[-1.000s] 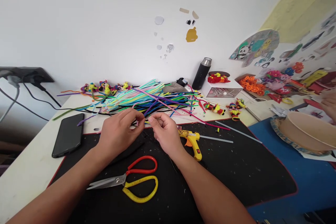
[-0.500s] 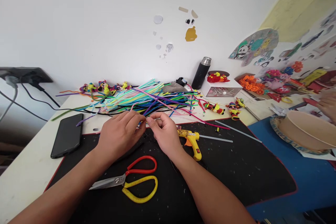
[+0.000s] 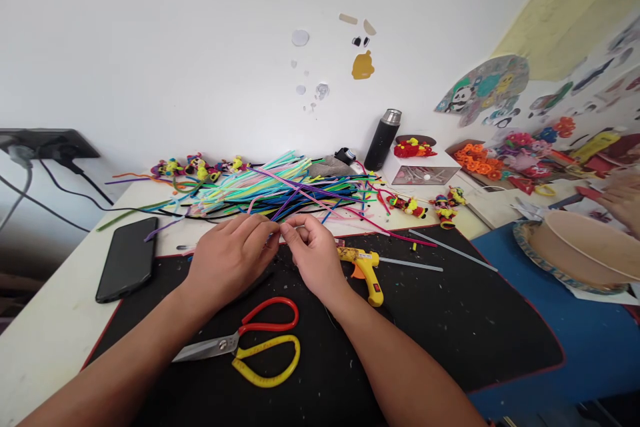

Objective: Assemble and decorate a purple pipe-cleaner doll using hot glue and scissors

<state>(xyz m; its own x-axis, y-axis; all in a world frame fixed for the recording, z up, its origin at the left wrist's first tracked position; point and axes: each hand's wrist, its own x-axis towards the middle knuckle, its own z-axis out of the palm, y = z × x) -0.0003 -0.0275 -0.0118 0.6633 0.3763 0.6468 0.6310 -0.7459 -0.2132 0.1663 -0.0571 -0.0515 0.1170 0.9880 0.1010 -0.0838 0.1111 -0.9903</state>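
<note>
My left hand (image 3: 233,253) and my right hand (image 3: 315,250) meet above the black mat (image 3: 425,327), fingertips pinched together. Whatever lies between them is too small and covered to make out. Just beyond the fingers spreads a heap of colourful pipe cleaners (image 3: 295,190). A yellow glue gun (image 3: 367,270) with a clear glue stick in its back lies to the right of my right hand. Nearer to me, under my wrists, rest scissors (image 3: 267,343) with one red and one yellow handle, their blades pointing left.
A phone (image 3: 127,260) lies at the left. Along the wall stand a black thermos (image 3: 383,140), a white box (image 3: 425,170) and small pipe-cleaner figures (image 3: 445,210). Farther right is a bowl (image 3: 575,247), with another person's hand (image 3: 625,200) beyond it.
My left fingers have shifted slightly, and the bit of blue seen by them earlier is now covered. My right hand stays nearly still.
</note>
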